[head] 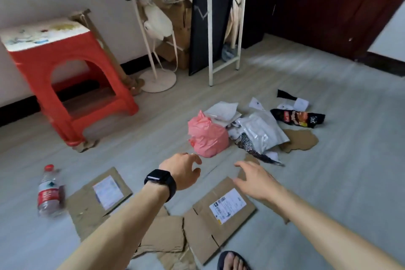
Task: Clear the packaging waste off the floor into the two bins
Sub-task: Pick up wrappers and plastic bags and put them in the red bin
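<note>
Crumpled pink plastic bag [207,138] lies beyond empty, half-open left hand [183,169] and right hand [255,180]; loose grab may drop it.

matte brown cardboard sheets [221,210], crinkly pink plastic bag [207,136], shiny silver foil pouch [263,131], clear plastic bottle [49,192], glossy red plastic stool [65,85]

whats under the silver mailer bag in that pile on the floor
A speckled dark wrapper sticks out from under the silver mailer bag at its lower left, and torn brown cardboard at its right. Whatever lies fully beneath its middle is covered.
</note>
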A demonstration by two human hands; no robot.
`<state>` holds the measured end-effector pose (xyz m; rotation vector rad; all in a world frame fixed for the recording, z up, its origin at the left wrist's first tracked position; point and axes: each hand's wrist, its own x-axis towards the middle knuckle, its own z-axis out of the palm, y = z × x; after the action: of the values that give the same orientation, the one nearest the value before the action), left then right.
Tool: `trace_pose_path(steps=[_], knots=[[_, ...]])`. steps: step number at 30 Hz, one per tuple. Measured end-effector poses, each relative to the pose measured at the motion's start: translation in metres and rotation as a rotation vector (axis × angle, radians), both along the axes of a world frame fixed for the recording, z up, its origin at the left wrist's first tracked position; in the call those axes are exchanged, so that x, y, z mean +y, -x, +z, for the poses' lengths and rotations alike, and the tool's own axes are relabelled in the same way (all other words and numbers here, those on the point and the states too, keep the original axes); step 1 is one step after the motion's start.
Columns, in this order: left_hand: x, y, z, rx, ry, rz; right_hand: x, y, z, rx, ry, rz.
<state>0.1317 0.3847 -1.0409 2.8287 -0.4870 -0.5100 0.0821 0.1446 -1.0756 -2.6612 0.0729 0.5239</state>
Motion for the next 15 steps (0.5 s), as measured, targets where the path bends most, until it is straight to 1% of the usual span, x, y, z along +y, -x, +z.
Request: trace_pose_path(steps=[4, 7, 11, 14, 15], knots=[[-0.026, -0.019, -0.063, 0.147, -0.035, -0.012, -0.035, 0.004, -0.052, 0.117, 0.003, -0.074], [-0.033, -0.039, -0.099, 0.191, -0.08, -0.023, -0.053, -0.01, -0.086, 0.171, 0.006, -0.132], [-0.041, -0.087, -0.137, 0.179, -0.123, -0.001, -0.074, -0.059, -0.132, 0.175, 0.012, -0.266], [-0.048, -0.13, -0.156, 0.087, -0.126, 0.039, -0.092, -0.107, -0.156, 0.106, 0.064, -0.495], [-0.052, -0.148, -0.168, 0.057, -0.118, 0.052, -0.101, -0.126, -0.172, 0.122, 0.074, -0.588]])
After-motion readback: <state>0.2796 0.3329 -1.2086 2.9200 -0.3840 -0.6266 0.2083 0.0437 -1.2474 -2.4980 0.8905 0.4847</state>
